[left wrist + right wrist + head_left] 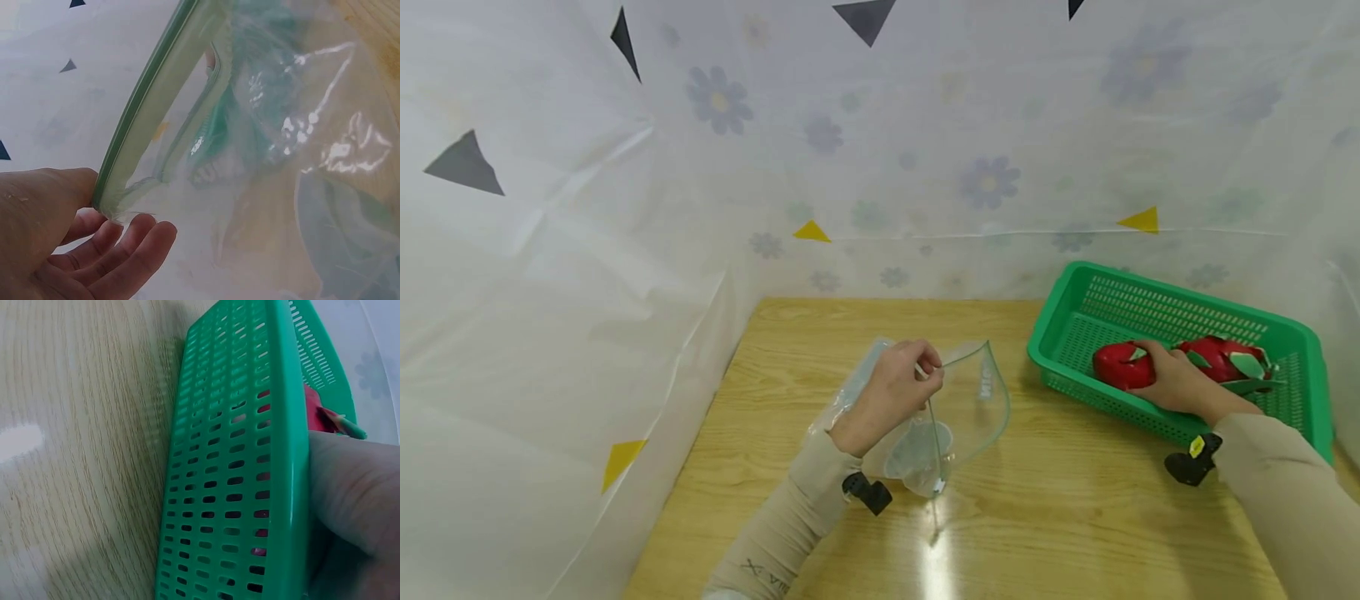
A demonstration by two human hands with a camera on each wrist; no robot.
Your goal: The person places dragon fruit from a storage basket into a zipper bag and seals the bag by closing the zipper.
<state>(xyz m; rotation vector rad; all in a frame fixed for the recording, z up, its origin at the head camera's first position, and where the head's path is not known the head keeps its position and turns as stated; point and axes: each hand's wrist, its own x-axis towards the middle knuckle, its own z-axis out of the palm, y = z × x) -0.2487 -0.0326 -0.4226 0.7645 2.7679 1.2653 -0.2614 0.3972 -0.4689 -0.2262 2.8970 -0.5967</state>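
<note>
Between thumb and fingers, my left hand (889, 390) pinches the top edge of a clear zip bag (973, 417) above the table. Its mouth gapes toward the right, and the green zip strip (145, 87) shows in the left wrist view. A pale grey patch (917, 450) shows through the lower part of the bag. Over in the green basket (1195, 300), my right hand (1180, 385) grips a red dragon fruit (1116, 367) with green scales. Another dragon fruit (1219, 354) lies just to its right. The basket wall hides most of that hand's fingers in the right wrist view.
The wooden table (1045, 517) carries the bag at the middle and the basket at the right. White sheeting (887, 158) with flowers and coloured triangles stands behind the table and along its left side. The basket's raised rim surrounds the fruit.
</note>
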